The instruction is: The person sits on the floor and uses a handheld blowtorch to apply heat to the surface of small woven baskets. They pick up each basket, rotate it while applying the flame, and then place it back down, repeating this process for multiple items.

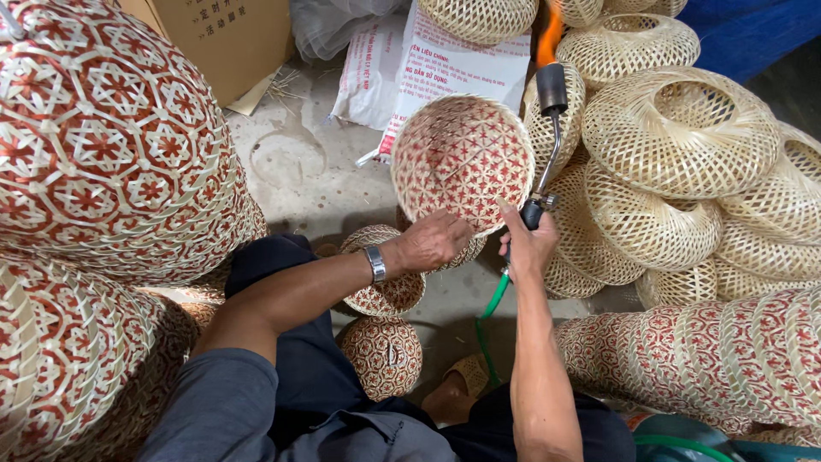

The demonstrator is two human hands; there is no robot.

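My left hand [434, 241] grips the lower rim of a red-and-cream woven basket [463, 159], holding it tilted with its hollow inside facing me. My right hand [527, 242] holds a gas torch [549, 137] by its handle. The torch's black nozzle points up just right of the basket, and an orange flame [549, 36] burns at its tip. A green hose [489, 310] runs down from the torch handle. A metal watch [375, 263] sits on my left wrist.
Large red-patterned woven shades [111, 145] stack at the left. Plain cream woven baskets [680, 137] pile at the right, above a row of nested red-patterned ones [710, 355]. Small red woven pieces [383, 355] lie by my knees. A cardboard box [227, 34] and printed sacks [428, 64] lie on the concrete floor.
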